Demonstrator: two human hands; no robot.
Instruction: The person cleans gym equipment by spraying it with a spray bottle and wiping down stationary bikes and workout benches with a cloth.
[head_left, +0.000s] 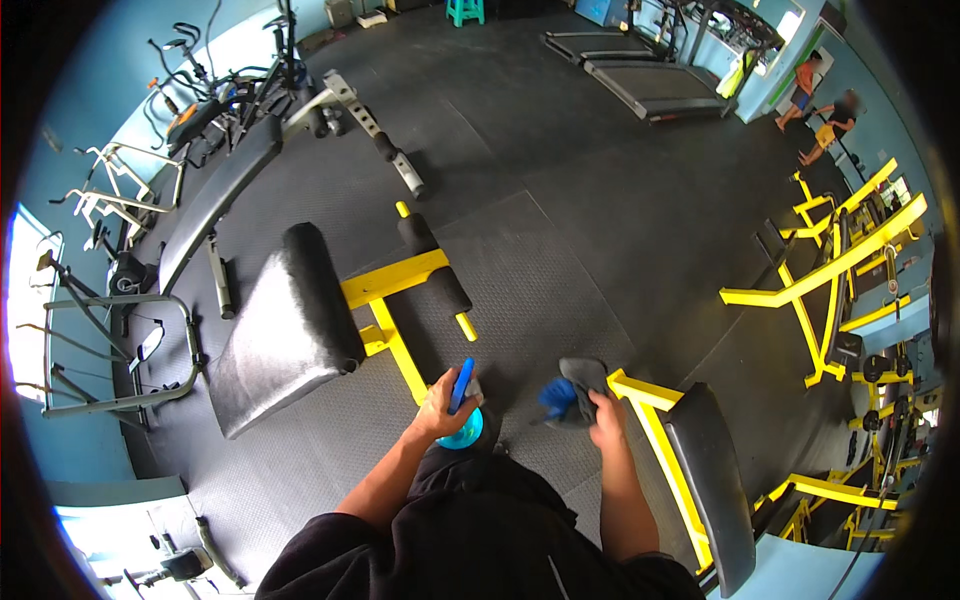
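My left hand (444, 409) is closed around a spray bottle (462, 433) with a blue trigger head and a turquoise body, held low in front of my torso. In my right hand (609, 420) is a dark grey cloth (583, 379), bunched up beside something blue and bristly-looking (556, 397) that is blurred. A black padded bench (289, 337) on a yellow frame with foam rollers stands ahead and to the left of my left hand. Close to my right hand is the yellow frame end of another black padded bench (705, 472).
A grey-framed bench (221, 195) and exercise machines line the left side. Treadmills (652, 86) and a green stool (465, 11) stand at the far side. Yellow weight racks (825, 277) fill the right. Two people (832, 124) are at the far right wall.
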